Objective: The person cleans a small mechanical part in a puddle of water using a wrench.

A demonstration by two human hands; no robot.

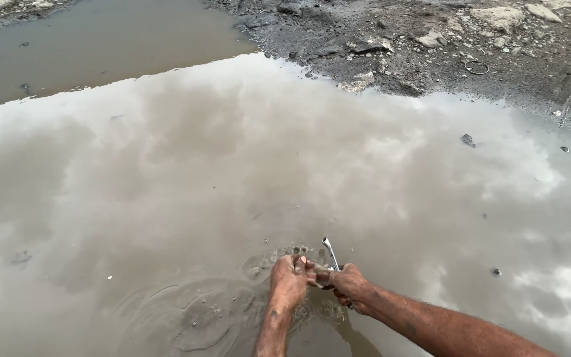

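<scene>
Right now you have both hands together low over the muddy puddle point(246, 172), and the work in hand looks like rinsing a small metal wrench point(330, 254) in it. Your right hand point(349, 285) is clenched round the lower shank of the wrench, whose head sticks up and tilts a little to the left, clear of the water. Your left hand point(290, 281) is curled too, its fingertips meeting the right hand's at something dark between them; what that dark piece is cannot be made out, so it is hard to say whether the left hand grips it or only rubs it.

To do this well, I would judge you should keep the right-hand grip firm, since wet metal slips and the water is too cloudy to find anything dropped. Work the left fingers along the metal rather than across it, and dip just beneath the surface so the ripples point(199, 317) do not stir more silt.

Both forearms reach forward from the bottom edge of the view. The left one comes almost straight up with the wrist bent down, while the right one point(444, 327) slants in from the lower right. The stony mud bank point(431, 46) lies well apart, beyond the far side of the water
</scene>
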